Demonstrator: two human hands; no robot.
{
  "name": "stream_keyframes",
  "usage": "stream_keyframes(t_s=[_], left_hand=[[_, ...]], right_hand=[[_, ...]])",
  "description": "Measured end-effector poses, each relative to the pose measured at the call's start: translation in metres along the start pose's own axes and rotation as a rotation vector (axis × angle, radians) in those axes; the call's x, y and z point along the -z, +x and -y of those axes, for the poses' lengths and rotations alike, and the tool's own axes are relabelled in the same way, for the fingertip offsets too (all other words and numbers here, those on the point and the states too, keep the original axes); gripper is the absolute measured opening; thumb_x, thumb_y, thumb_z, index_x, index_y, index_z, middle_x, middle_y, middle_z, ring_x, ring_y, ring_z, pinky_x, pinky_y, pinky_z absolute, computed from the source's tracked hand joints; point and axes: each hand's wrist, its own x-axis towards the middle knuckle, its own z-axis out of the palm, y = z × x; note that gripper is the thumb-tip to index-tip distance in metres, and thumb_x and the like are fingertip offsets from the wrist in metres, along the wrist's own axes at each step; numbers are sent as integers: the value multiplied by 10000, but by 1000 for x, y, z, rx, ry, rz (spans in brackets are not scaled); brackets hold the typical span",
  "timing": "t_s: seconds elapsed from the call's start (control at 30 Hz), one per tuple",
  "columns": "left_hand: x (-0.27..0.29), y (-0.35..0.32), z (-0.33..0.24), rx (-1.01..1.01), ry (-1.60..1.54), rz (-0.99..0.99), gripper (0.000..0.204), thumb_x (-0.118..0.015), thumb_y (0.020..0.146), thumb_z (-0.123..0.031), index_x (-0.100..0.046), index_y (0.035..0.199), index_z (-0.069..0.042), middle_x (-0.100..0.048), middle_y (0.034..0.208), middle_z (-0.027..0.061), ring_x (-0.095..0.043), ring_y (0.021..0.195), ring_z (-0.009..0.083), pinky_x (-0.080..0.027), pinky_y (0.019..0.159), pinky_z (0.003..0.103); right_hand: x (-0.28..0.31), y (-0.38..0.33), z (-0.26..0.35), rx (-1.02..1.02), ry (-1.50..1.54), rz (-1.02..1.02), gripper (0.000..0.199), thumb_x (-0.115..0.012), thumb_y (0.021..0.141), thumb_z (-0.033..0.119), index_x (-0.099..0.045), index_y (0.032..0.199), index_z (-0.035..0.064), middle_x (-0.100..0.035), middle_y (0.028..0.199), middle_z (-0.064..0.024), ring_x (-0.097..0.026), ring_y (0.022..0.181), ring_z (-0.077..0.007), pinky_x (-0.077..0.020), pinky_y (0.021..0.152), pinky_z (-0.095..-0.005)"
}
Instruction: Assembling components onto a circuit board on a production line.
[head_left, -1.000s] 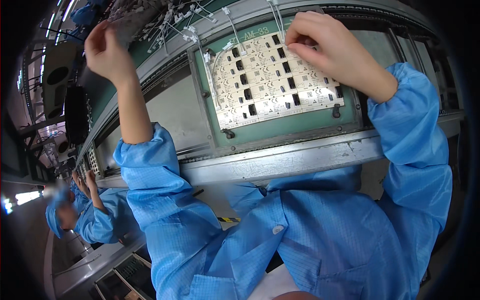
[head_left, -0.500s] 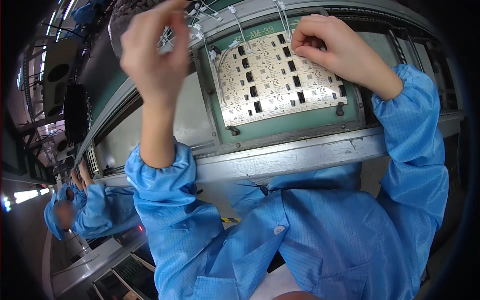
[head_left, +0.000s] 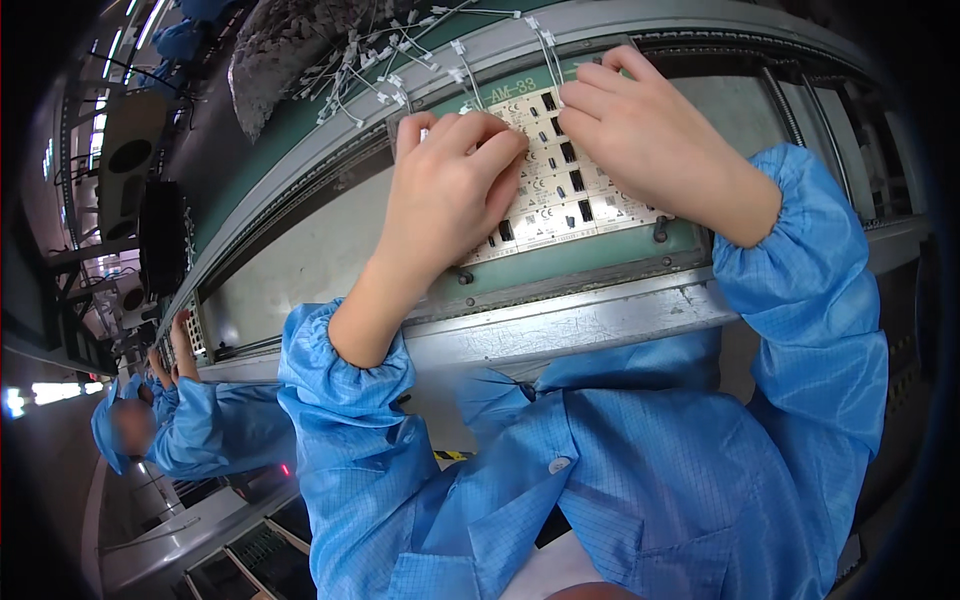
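Note:
A panel of pale circuit boards [head_left: 545,215], dotted with black components, lies in a green fixture plate [head_left: 600,252] in front of me. My left hand [head_left: 445,190] is over the panel's left part, its thumb and fingers pinched together close to the boards. What sits between those fingertips is hidden. On the right side, my right hand [head_left: 640,135] is closed, with curled fingers at the panel's upper right. I cannot make out what it grips. Thin wires with white connectors [head_left: 540,35] hang over the fixture's far edge between the hands.
Beyond the far rail, loose white-connector cables [head_left: 385,60] are heaped beside a grey, crinkled bundle [head_left: 285,55]. A metal rail [head_left: 570,325] runs along the near side. At far left, a co-worker in blue [head_left: 225,425] reaches toward the same line.
My left hand has come down and right from above the cable heap to the panel. My right hand has shifted slightly left and down, staying closed. The co-worker's hand has risen a little.

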Motion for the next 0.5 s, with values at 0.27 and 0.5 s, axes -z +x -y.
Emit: stream_keyframes(t_s=[0.27, 0.5], left_hand=[[-3, -9, 0, 175, -36, -47, 190, -715, 828, -83, -688, 1009, -134, -618, 882, 14, -603, 885, 227, -391, 842, 408], [-11, -12, -2, 296, -114, -70, 148, -726, 828, -81, -674, 958, -126, -626, 886, 20, -587, 911, 248, -378, 844, 412]], right_hand=[[23, 26, -3, -81, 131, 372, 99, -654, 841, 84, -708, 867, 6, -653, 911, -94, -618, 929, -263, -471, 905, -383], [-28, 116, -40, -48, 414, -26, 134, -630, 858, 148, -688, 890, 31, -695, 907, -175, -678, 904, -354, -519, 767, -476]])
